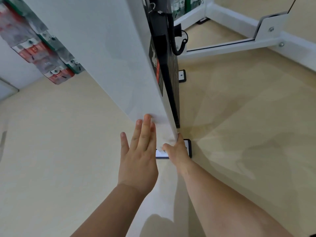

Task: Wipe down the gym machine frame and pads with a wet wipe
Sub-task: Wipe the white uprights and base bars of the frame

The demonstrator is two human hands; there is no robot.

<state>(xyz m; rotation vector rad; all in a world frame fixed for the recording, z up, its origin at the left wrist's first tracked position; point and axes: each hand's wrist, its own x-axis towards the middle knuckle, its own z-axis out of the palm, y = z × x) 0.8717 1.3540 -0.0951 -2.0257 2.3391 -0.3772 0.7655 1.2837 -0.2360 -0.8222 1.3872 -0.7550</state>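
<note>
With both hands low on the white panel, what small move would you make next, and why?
Probably slide the right hand down the last stretch of the white panel edge. It grips the wet wipe against that edge, just above the black foot, so the bottom corner looks unwiped. The left hand lies flat on the panel, seemingly bracing.

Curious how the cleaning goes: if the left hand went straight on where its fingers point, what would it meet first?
The machine's white panel; the left hand points up along it, and its fingertips seem to touch its lower end, though depth is unclear.
</note>
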